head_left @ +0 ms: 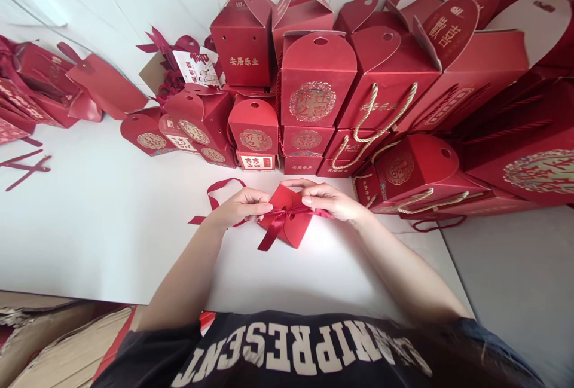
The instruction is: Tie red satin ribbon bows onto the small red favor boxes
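Observation:
A small red gift box [292,235] rests on the white table between my hands, turned at an angle. A dark red satin ribbon [271,231] crosses its top, with one short end hanging over the front and a long loop lying on the table to the left. My left hand [243,205] pinches the ribbon at the box's left side. On the other side, my right hand [329,199] has thumb and fingers closed on the ribbon, its fingertips reaching behind the box. Whether the crossing is a finished knot, I cannot tell.
Stacked red gift boxes [319,77], some with gold rope handles, line the back and right of the white table [134,226]. Red bags [49,83] and ribbon strips [27,167] lie at left. Cardboard boxes [67,346] stand below the front edge.

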### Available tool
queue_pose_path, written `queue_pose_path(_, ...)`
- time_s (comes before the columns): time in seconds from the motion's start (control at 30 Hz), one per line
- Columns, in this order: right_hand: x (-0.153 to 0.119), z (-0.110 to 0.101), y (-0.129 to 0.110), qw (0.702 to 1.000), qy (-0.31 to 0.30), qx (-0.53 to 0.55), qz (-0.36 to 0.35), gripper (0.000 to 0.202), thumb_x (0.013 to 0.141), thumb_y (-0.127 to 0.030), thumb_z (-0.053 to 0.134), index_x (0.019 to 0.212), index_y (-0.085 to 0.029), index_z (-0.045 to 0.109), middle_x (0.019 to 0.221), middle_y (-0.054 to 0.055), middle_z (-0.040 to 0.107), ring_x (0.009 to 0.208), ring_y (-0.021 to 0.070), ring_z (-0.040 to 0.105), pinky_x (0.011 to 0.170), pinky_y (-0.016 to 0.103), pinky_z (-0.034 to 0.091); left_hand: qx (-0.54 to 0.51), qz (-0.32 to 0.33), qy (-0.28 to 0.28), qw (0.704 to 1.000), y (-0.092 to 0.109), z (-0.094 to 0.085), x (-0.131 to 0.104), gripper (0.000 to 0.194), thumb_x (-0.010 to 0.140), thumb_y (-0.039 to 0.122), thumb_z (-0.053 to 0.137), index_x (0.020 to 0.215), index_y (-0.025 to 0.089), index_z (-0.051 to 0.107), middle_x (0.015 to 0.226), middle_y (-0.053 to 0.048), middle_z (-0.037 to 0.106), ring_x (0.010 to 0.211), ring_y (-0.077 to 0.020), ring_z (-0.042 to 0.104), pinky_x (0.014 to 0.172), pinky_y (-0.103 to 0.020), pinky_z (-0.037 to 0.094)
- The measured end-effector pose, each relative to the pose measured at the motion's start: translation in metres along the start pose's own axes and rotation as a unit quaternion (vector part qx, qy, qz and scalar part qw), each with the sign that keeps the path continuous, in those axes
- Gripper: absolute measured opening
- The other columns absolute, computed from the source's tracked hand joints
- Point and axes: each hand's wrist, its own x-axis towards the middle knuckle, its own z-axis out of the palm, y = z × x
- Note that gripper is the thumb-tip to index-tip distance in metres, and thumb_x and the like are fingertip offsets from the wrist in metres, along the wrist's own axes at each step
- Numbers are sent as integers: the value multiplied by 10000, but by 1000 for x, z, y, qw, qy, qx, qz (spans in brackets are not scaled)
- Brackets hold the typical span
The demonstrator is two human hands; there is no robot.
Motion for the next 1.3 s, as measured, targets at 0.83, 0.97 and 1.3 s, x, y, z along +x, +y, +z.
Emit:
queue_pose_path(0.83, -56, 38, -7, 977, 170, 47, 119, 467, 868, -484, 658, 1215, -244, 458, 643, -52, 601, 504, 122, 564, 509, 251, 483, 65, 21, 20, 997, 2, 9, -6, 444, 882, 441, 589, 555, 145, 536, 435, 19, 488, 380, -67, 442, 390, -187, 314)
queue_pose_path(0.97, -57, 41, -5, 981, 178, 51, 58, 428, 911, -386, 629, 1277, -257, 449, 647, -57, 564, 559, 114, 538, 532, 236, 474, 50, 29, 41, 997, 2, 10, -5, 446, 882, 397, 591, 528, 147, 484, 445, 24, 486, 383, -53, 415, 395, -183, 312)
queue_pose_path(1.3, -65, 37, 7, 987, 161, -24, 12, 377, 951, -376, 565, 1292, -273, 440, 653, -49, 563, 583, 129, 541, 580, 271, 485, 5, 37, 79, 996, -12, 12, 6, 458, 826, 349, 608, 445, 160, 437, 342, 53, 389, 281, -36, 317, 319, -174, 221)
